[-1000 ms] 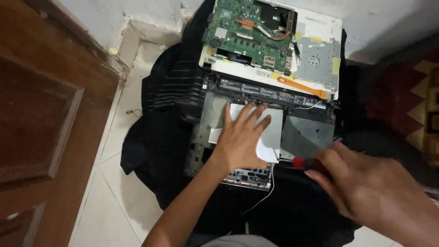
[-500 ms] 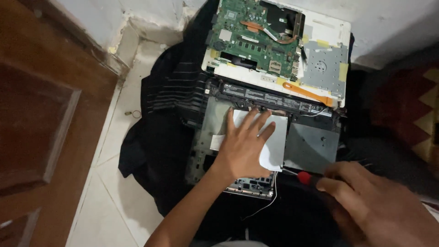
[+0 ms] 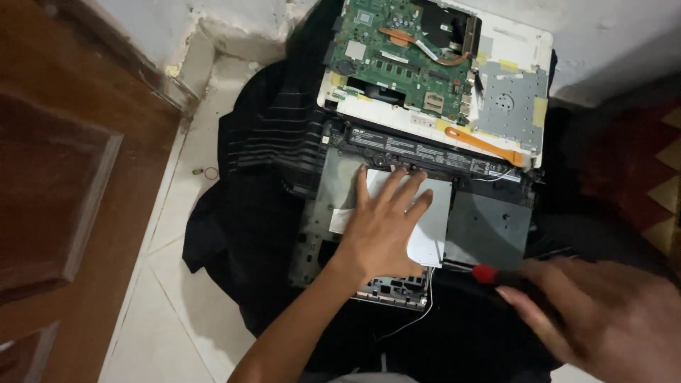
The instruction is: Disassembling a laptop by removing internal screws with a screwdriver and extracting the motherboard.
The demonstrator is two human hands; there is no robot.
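An opened laptop lies on a dark cloth (image 3: 255, 213) on the floor. Its white base (image 3: 525, 57) at the back carries a green circuit board (image 3: 404, 53) and a silver drive cover (image 3: 507, 106). In front lies a dark inner frame (image 3: 489, 227) with a long black battery bar (image 3: 433, 152). My left hand (image 3: 383, 227) rests flat, fingers spread, on a white sheet (image 3: 433, 227) on that frame. My right hand (image 3: 603, 319), blurred at the lower right, grips a screwdriver with a red and black handle (image 3: 486, 274), its tip at the frame's front edge.
A brown wooden door (image 3: 64, 198) stands along the left. White floor tiles (image 3: 170, 312) lie between door and cloth, with a small ring (image 3: 211, 171) on them. A patterned red rug (image 3: 638, 177) is at the right, a white wall at the back.
The view has shifted slightly. My right hand with the screwdriver has dropped lower and to the right. My left hand stays flat on the white sheet.
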